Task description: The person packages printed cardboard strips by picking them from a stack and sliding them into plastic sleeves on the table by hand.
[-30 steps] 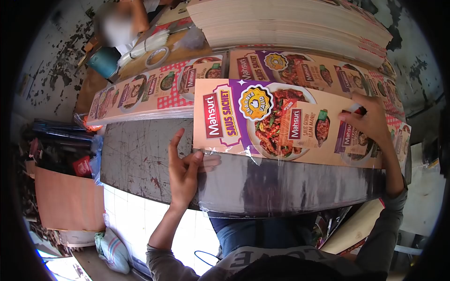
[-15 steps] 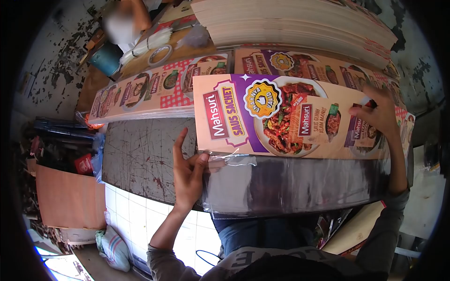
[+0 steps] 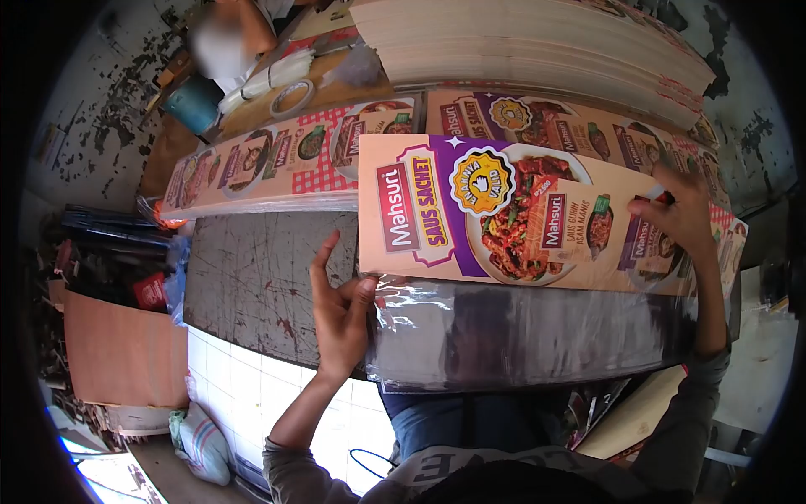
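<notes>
A long printed card (image 3: 437, 210) with a purple band and food pictures lies slanted above a clear plastic sleeve (image 3: 520, 336) at the table's near edge. Its lower edge overlaps the sleeve's upper edge. My left hand (image 3: 342, 315) pinches the sleeve's upper left corner between thumb and fingers, the index finger stretched out. Near the card's right end, my right hand (image 3: 684, 210) grips its upper edge, with the fingertips partly hidden. Behind it lie more printed cards (image 3: 546, 126), and a stack of similar cards (image 3: 252, 168) rests at the left.
A tall stack of card sheets (image 3: 520, 50) stands at the back. A tape roll (image 3: 292, 98), a bundle of white strips (image 3: 264, 82) and a teal container (image 3: 191, 107) are at the back left, near another person's arm (image 3: 256, 29). The dark, scratched tabletop (image 3: 252, 269) shows at left.
The card has shifted slightly right, along with my right hand. My left hand has also moved a little right, still at the sleeve's corner. The view has shifted slightly.
</notes>
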The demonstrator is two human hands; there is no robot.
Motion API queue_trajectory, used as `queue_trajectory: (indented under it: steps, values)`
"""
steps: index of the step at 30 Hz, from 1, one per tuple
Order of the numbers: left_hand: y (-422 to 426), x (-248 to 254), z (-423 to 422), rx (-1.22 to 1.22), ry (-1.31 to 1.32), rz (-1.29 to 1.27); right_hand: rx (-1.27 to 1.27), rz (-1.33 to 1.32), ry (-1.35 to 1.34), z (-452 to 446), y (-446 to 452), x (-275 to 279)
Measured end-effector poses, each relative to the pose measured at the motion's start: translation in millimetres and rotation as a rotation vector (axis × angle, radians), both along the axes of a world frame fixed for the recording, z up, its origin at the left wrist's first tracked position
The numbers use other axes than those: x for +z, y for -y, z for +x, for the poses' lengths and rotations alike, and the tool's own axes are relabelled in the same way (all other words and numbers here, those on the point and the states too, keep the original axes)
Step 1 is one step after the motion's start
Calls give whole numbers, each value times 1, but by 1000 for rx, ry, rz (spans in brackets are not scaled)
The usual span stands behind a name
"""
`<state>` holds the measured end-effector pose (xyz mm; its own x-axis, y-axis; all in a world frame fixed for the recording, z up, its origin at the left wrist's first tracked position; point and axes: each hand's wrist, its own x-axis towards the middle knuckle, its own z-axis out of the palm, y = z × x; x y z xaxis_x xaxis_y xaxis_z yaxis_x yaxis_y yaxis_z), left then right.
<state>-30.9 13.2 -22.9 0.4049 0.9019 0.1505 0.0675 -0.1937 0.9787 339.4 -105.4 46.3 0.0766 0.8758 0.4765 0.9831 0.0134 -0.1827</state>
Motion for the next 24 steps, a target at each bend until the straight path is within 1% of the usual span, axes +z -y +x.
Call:
queue_trajectory:
  steps: [2,6,9,10,11,12,13,15,16,18,19,21,22,24]
  values:
    - [1,2,1,4,48,-15,-8,-10,-1,-1,1,0]
    - [1,9,-1,-52,9,-3,-26,-21,-5,-1,3,-1]
    - [3,6,1,-12,55,23,-11,25,61,-4,2,0]
    - [4,2,1,11,111,33,-20,22,68,-4,3,2]
    - [6,-1,2,34,164,39,-33,2,53,-3,4,1]
    - [8,-1,6,76,168,98,-46,-21,34,-2,5,-1]
    - [8,1,7,72,165,89,-50,-30,31,-1,5,-4]
    - [9,4,5,59,159,97,-38,39,65,2,4,-9]
    - [9,5,4,55,146,110,-39,33,62,1,4,-9]
    - [8,2,7,84,131,130,-18,150,166,-5,4,-5]
    - [9,1,7,111,118,153,-23,142,159,-6,5,-2]
    - [11,3,4,95,89,107,-9,174,143,-6,7,2]
    - [11,4,4,88,73,76,18,180,185,7,10,-3]
    - [10,1,4,65,92,81,22,194,184,1,10,1]
